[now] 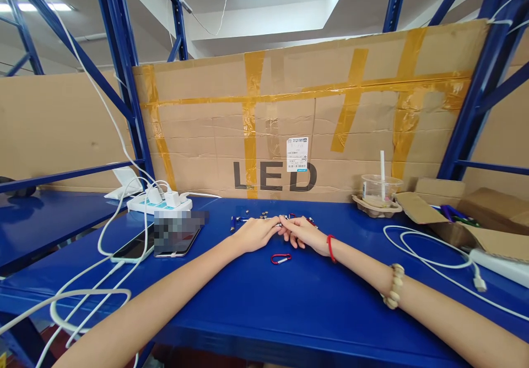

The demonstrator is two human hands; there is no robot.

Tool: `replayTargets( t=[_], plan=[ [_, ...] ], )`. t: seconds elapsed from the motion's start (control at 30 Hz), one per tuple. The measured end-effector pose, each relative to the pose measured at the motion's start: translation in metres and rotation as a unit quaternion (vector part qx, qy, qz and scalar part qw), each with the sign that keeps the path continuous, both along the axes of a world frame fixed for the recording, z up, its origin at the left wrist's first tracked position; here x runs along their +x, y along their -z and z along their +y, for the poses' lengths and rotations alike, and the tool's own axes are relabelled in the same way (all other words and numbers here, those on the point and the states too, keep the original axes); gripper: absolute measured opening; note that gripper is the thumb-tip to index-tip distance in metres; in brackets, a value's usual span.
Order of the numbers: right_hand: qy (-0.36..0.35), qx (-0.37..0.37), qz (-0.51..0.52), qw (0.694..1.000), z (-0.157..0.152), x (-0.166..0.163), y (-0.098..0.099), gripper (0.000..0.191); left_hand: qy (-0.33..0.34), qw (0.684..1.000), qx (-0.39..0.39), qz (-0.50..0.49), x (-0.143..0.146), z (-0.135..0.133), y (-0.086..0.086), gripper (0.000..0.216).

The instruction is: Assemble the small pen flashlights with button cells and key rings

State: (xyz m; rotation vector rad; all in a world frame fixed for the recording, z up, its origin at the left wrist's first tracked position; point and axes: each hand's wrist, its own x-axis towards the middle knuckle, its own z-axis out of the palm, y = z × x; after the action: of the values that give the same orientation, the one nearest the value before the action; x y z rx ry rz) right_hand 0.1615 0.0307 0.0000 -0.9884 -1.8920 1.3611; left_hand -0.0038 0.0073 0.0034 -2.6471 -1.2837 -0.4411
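My left hand [255, 233] and my right hand [305, 232] meet fingertip to fingertip over the blue tabletop. Both are closed in a pinch around something small and shiny, mostly hidden by the fingers. A red carabiner [281, 259] lies flat on the table, nearer to me than the hands. Behind the left hand is a small blue cylinder [233, 224]. Several tiny silvery discs [264, 214] are scattered just beyond the hands. Some red and metallic pieces, partly covered by the right hand, lie behind it.
Phones [177, 241] and a white power strip [161, 204] with trailing cables stand at left. To the right are a plastic cup [377, 187] with a straw in a carton holder, a coiled white cable [430, 263] and an open cardboard box [487, 236]. A cardboard panel [206, 136] closes the back.
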Motion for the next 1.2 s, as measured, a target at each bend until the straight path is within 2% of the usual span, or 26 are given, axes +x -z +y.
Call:
replayTargets(
  t=[0.73, 0.93, 1.2],
  plan=[
    [0.004, -0.021, -0.008, 1.000, 0.0012, 0.0011, -0.0007, 0.040, -0.009, 1.000, 0.011, 0.021, -0.0017, 0.0061, 0.0045, 0.028],
    [-0.015, -0.044, -0.005, 0.999, 0.0016, 0.0030, -0.0030, 0.035, -0.005, 1.000, 0.019, 0.018, -0.0023, 0.0090, 0.0069, 0.028],
    [-0.074, -0.046, 0.026, 0.996, 0.0079, 0.0074, 0.0026, 0.026, -0.022, 1.000, 0.006, 0.008, -0.0018, 0.0070, 0.0063, 0.027]
  ],
)
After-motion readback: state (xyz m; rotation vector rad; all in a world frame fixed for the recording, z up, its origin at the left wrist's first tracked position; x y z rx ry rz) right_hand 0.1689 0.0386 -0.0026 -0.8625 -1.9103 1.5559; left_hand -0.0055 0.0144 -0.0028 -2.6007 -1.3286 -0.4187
